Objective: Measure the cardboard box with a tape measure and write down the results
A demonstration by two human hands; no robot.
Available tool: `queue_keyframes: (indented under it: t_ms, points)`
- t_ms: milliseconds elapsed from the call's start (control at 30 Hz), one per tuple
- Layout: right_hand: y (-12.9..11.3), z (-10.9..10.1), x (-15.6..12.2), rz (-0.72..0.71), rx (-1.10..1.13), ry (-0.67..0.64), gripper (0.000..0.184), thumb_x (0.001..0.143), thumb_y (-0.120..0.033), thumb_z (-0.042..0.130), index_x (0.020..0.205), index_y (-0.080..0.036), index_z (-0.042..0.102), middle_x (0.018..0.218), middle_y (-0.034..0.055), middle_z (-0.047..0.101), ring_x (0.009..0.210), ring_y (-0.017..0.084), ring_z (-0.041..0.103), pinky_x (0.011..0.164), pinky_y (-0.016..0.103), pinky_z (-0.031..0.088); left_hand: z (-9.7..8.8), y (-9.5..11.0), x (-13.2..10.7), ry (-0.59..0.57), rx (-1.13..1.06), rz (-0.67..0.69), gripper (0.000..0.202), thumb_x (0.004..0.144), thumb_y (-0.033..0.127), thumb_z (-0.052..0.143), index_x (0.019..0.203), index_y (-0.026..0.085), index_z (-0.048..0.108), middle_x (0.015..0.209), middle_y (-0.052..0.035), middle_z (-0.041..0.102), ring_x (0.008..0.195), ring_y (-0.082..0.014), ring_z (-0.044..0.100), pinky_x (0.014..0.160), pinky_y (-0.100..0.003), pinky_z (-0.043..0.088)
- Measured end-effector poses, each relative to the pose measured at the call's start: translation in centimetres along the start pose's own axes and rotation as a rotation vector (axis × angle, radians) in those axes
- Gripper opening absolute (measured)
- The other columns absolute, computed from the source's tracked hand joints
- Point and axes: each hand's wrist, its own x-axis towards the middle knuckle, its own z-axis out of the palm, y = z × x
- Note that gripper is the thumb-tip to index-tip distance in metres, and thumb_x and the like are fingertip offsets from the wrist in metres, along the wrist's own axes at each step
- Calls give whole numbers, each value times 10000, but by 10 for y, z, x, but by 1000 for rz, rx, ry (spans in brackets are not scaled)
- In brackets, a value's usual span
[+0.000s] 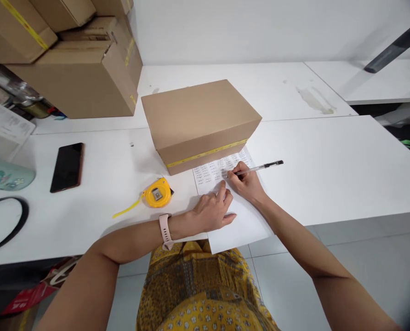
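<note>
A clear pen (264, 166) with a black end is gripped in my right hand (247, 183), its tip down on a white sheet of paper (239, 225). Rows of small handwriting fill the upper part of the sheet. My left hand (213, 209) lies on the paper beside the writing, fingers partly spread and holding nothing. Just behind the sheet stands a closed cardboard box (201, 115) with a yellow strip along its front, covering the paper's top edge. Left of my left hand rests a yellow tape measure (157, 193), a short length of its tape pulled out.
A black phone (67, 167) lies on the white table (311, 174) at the left, near a light green bottle (8, 174) and a black loop (24, 214). Several cardboard boxes (88, 78) are stacked at the back left. A dark bar (394, 46) slants at the far right.
</note>
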Motion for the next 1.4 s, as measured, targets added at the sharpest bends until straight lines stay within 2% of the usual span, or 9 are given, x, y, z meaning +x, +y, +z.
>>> queue_keyframes:
  t_ms: [400, 733, 967, 1400]
  points:
    - [-3, 1, 0, -30, -26, -13, 255, 862, -349, 666, 724, -241, 481, 565, -63, 424, 516, 107, 360, 493, 277, 272, -1, 0, 0, -21, 2, 8, 664, 1030, 564, 417, 1448, 51, 468, 1554, -352, 406, 947, -329, 733, 678, -392, 588]
    - [-4, 2, 0, -30, -57, -8, 254, 859, -346, 659, 716, -240, 477, 572, -55, 442, 531, 112, 381, 502, 276, 295, 2, 0, 0, 15, -5, 5, 658, 1021, 564, 449, 1436, 56, 491, 1543, -344, 427, 924, -326, 736, 669, -400, 595]
    - [-4, 2, 0, -22, -29, -13, 246, 856, -312, 655, 714, -242, 467, 552, -66, 425, 514, 105, 366, 497, 273, 272, -5, -1, -2, -14, -15, 1, 652, 1024, 554, 453, 1446, 57, 488, 1569, -346, 395, 924, -319, 742, 671, -391, 601]
    - [-3, 1, 0, -40, -57, 8, 254, 872, -338, 660, 716, -240, 486, 584, -52, 450, 548, 117, 396, 519, 277, 311, -4, 0, -1, -13, -17, 0, 656, 1025, 561, 433, 1442, 57, 486, 1534, -338, 430, 918, -325, 728, 673, -396, 582]
